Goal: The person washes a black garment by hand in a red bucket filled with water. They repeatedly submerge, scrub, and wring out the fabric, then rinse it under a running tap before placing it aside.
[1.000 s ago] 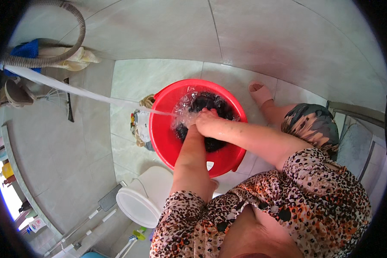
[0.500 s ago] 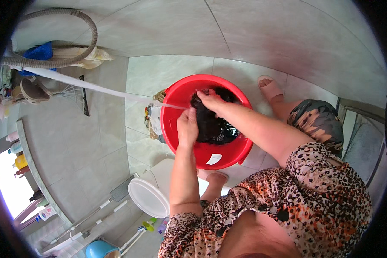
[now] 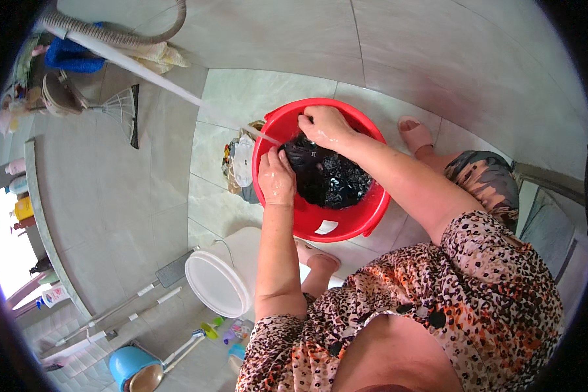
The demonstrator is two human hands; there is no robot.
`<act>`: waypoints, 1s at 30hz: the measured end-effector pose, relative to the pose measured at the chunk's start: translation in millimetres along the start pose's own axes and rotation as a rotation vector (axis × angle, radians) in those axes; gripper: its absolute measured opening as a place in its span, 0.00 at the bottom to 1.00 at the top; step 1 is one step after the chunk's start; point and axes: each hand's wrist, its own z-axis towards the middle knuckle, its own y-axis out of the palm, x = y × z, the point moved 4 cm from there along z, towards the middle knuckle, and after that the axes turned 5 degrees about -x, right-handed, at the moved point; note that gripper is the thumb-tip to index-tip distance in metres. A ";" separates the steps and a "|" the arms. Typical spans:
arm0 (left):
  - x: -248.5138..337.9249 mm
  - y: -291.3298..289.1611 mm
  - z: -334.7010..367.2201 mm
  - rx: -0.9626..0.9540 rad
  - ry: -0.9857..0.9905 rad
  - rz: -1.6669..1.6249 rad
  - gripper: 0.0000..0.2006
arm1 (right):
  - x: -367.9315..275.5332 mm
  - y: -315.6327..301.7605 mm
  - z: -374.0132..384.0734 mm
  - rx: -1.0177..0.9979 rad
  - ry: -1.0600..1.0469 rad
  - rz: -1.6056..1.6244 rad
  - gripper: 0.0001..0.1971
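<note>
Leaning over a red basin (image 3: 359, 223), we hold a wet dark cloth (image 3: 326, 175) inside it, a water stream (image 3: 166, 81) entering from the left. The grip of our right hand (image 3: 326, 128) looks clenched on the far edge, our left hand (image 3: 277, 178) pinching the near-left edge; keeping folds loose should wet everything evenly.

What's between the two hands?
Dark wet cloth lies between the left hand and the right hand in the red plastic basin, as the head view shows; the water stream ends close by.
</note>
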 end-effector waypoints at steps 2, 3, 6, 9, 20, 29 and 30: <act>1.4 12.4 -12.7 -0.001 0.039 0.031 0.18 | -8.7 -0.7 -4.1 0.016 -0.129 -0.240 0.14; 2.3 22.3 -17.1 -0.282 -0.133 -0.007 0.27 | -7.8 5.1 -10.6 0.008 -0.149 -0.342 0.14; 4.4 60.4 -28.1 -0.677 -0.178 0.129 0.48 | 22.0 39.0 -23.9 -0.272 -0.011 -0.588 0.22; 21.8 89.8 -21.6 -0.823 -0.160 0.237 0.55 | 59.6 60.9 -40.6 -0.484 0.078 -0.861 0.42; 60.0 157.2 -30.4 -0.864 -0.212 0.369 0.31 | 105.2 46.5 -57.6 -0.636 0.144 -1.131 0.44; 80.7 159.8 -8.9 -0.387 -0.420 -0.016 0.20 | 142.8 45.1 -42.8 -0.537 0.321 -0.660 0.31; 83.7 168.7 -14.4 -0.435 -0.398 -0.079 0.22 | 145.4 44.1 -48.9 -0.546 0.323 -0.664 0.31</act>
